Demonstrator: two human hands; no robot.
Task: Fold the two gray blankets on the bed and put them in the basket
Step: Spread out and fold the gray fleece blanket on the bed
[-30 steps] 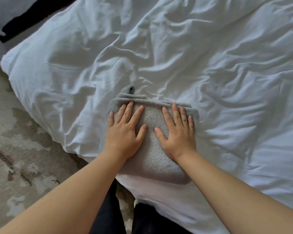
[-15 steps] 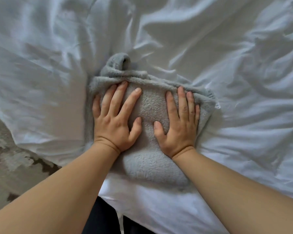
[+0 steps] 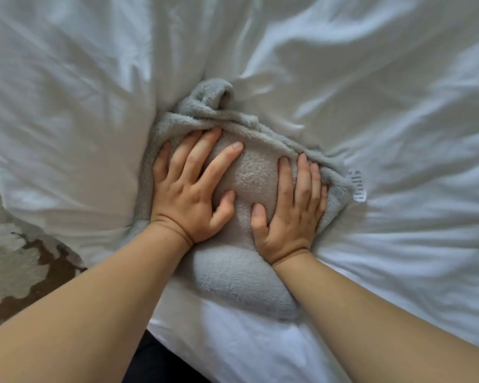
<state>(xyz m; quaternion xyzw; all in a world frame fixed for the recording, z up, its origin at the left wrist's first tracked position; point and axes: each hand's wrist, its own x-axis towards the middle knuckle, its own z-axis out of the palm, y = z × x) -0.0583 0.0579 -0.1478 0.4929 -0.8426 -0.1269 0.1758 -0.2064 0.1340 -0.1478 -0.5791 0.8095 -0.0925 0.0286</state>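
While the folded gray blanket [image 3: 241, 283] lies on the bed [image 3: 398, 244] near its edge, left hand [image 3: 188, 194] and right hand [image 3: 291, 214] press flat on top, fingers [image 3: 219, 164] straight and spread, gripping nothing. White care label [image 3: 358, 186] shows at its right edge.

A white care label [image 3: 359, 186] pokes out from the right edge of the folded gray blanket [image 3: 233, 280], lying on the white cover of the bed [image 3: 398, 106]. Two small laundry symbols top the label. The rows of dark print below them are too small to read.
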